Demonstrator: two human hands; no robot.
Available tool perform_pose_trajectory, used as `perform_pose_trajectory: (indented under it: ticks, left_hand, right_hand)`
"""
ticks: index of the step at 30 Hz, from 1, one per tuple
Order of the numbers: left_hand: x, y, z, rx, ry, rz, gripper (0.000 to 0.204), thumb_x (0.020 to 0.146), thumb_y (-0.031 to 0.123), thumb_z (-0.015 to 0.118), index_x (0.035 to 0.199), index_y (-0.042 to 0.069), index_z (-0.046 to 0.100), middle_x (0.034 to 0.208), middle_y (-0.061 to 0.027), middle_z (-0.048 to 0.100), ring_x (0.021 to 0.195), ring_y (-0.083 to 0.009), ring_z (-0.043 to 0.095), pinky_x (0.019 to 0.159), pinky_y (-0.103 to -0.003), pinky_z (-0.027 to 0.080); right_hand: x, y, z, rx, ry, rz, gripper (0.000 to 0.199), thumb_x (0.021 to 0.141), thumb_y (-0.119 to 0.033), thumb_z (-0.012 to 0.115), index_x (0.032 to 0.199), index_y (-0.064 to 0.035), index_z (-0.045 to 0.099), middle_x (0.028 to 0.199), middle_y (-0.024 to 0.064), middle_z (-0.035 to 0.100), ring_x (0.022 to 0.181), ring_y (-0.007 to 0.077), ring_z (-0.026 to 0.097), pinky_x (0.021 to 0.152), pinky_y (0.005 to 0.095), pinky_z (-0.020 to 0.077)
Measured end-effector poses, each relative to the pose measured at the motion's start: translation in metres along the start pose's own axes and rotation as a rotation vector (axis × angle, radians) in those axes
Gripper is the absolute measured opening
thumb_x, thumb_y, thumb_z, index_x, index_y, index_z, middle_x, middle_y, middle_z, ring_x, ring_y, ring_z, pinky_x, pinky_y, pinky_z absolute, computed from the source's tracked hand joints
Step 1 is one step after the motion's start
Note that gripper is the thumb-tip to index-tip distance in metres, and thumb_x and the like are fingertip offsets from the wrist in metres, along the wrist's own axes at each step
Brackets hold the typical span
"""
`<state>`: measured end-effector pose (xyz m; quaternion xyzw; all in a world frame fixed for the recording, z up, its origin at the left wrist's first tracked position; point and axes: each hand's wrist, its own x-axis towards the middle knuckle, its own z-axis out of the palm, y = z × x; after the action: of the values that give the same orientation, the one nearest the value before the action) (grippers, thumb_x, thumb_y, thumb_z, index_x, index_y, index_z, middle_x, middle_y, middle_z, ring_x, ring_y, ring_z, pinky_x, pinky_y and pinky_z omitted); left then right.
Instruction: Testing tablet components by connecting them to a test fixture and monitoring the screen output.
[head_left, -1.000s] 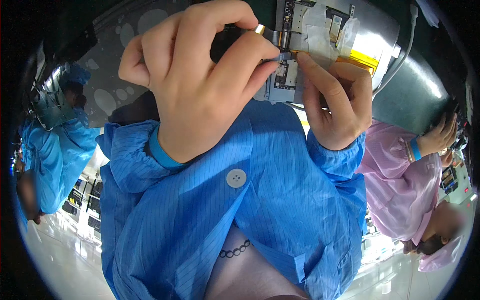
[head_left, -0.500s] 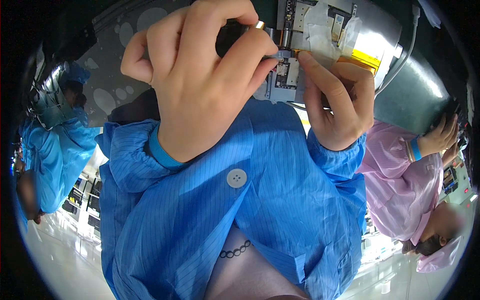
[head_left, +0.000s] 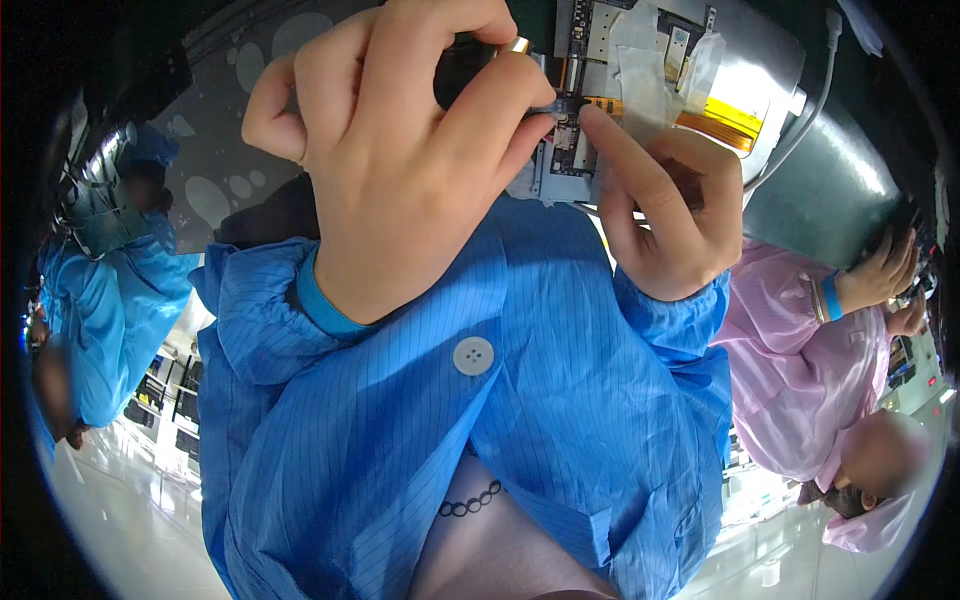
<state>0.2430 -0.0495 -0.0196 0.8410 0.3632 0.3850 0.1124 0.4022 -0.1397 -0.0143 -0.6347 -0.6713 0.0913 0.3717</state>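
My left hand (head_left: 400,160) is closed, its index finger and thumb pinched at the edge of an opened device's circuit board (head_left: 572,150). Between its upper fingers sits a dark part with a gold-coloured end (head_left: 518,46), mostly hidden by the hand. My right hand (head_left: 680,215) holds nothing; its index fingertip touches a small black connector (head_left: 570,106) on the board, while the other fingers curl loosely apart from it. An orange flat ribbon cable (head_left: 605,104) runs from that connector under a strip of whitish tape (head_left: 642,75) towards a yellow-orange section at the right.
A white cable (head_left: 815,100) curves along the right of the device over a grey metal surface (head_left: 835,185). At the left lies a dark sheet with pale round spots (head_left: 210,130). A person in pink (head_left: 800,350) works at the right, another in blue (head_left: 110,320) at the left.
My right index fingertip has slid slightly left off the orange ribbon cable onto the black connector, uncovering the cable. My left hand has barely moved.
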Motion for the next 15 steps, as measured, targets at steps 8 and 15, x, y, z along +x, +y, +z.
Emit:
perform_pose_trajectory:
  ticks: [8,15]
  left_hand:
    - [0.004,0.009,-0.012,0.196,-0.272,-0.01,0.023,0.053,0.021,0.078,0.069,0.017,0.062,0.094,0.0017,0.054,0.087,-0.0168,0.043,0.079,-0.04,0.025]
    - [0.006,-0.004,-0.009,0.293,-0.342,0.139,0.024,0.052,0.019,0.078,0.069,0.017,0.061,0.094,0.0014,0.054,0.088,-0.0171,0.043,0.08,-0.04,0.025]
  right_hand:
    - [0.004,-0.004,-0.005,-0.032,-0.12,0.017,0.042,0.061,0.01,0.069,0.097,-0.0107,0.072,0.083,0.0033,0.045,0.062,0.0097,0.053,0.054,0.0217,0.0476]
    - [0.008,-0.007,-0.005,-0.053,-0.114,0.047,0.051,0.048,-0.005,0.068,0.098,-0.0158,0.071,0.076,0.0031,0.043,0.06,0.0168,0.045,0.05,0.0277,0.0386]
